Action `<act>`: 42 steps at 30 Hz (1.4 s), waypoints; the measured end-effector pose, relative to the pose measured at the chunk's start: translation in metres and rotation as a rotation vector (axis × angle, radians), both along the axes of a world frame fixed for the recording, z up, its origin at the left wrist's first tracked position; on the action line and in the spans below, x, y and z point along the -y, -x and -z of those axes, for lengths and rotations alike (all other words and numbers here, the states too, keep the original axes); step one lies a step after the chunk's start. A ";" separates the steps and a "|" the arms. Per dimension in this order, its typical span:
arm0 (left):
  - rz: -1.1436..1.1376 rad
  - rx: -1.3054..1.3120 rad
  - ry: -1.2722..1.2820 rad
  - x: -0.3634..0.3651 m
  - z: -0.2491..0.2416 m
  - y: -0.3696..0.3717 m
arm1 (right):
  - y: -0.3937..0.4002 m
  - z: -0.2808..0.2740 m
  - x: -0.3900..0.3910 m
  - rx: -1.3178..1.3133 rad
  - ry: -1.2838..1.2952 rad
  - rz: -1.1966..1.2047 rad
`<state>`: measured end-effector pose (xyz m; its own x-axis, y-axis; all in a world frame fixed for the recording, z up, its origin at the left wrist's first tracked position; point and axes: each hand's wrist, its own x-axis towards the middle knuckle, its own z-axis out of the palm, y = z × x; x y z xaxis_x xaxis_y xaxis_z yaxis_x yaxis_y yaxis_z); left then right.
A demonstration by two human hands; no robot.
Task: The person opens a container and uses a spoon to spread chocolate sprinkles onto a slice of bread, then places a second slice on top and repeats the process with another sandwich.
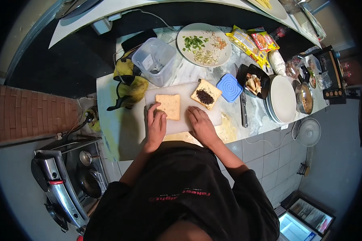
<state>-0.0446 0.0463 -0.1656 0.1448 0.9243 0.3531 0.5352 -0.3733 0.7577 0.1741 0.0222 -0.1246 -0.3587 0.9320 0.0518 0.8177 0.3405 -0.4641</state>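
- On the white plastic cutting board (177, 126), at its left part, lies a plain square slice of light brown bread (168, 106), flat.
- The left hand (156, 126) rests beside this slice, fingers spread loosely, the fingertips touching its near left edge; it grips nothing.
- The right hand (201, 124) lies flat on the board, fingers apart, just right of the plain slice, holding nothing.
- Far right on the board is a second square bread slice with a dark filling (206, 94) on top.
- Just right of it sits a blue square plastic lid (229, 87); a clear plastic box (154, 61) stands beyond the board, far left.
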 end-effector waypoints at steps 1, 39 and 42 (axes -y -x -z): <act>-0.003 -0.005 -0.004 -0.001 -0.003 -0.002 | -0.004 -0.002 0.005 0.006 0.004 0.011; 0.390 0.007 0.274 -0.013 -0.015 -0.072 | -0.018 0.006 0.024 -0.452 0.028 0.339; 0.377 0.064 0.294 -0.013 -0.015 -0.069 | -0.025 0.004 0.024 -0.430 0.047 0.427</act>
<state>0.0247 0.0593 -0.1505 0.4752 0.8738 0.1037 0.3530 -0.2973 0.8871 0.1990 -0.0019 -0.1288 0.0916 0.9937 0.0642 0.6130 -0.0054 -0.7901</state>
